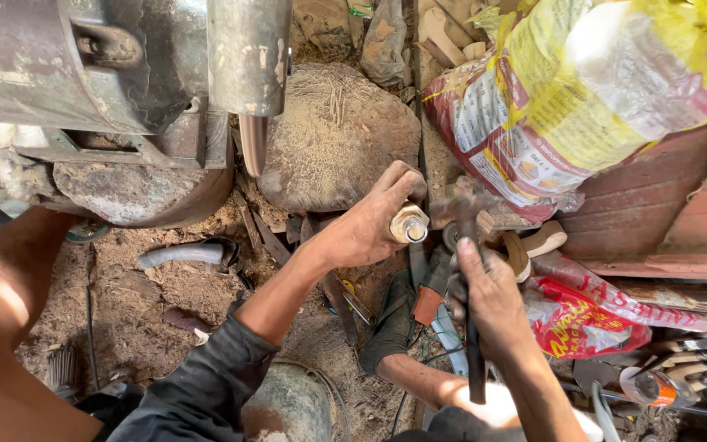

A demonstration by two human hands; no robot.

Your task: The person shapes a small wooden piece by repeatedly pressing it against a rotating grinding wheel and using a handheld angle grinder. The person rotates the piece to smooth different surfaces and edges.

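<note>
Now, left hand [370,225]: clamped on bolt [408,223], end-on toward camera
Right hand [488,295]: gripping hammer [468,245], head just right of bolt
Axis: bolt upright, handle toward body
Nearer: left

The bolt [409,223] in the left hand [370,221] is dull, worn metal with a pale, shiny end. The hammer [466,270] in the right hand [488,299] has dark, matt metal. The machine [116,74] is grey, scuffed, rust-stained steel. The sack [583,90] is glossy woven plastic. The stump [337,135] is rough wood, dusted with sawdust, as is the floor [132,303].
</note>
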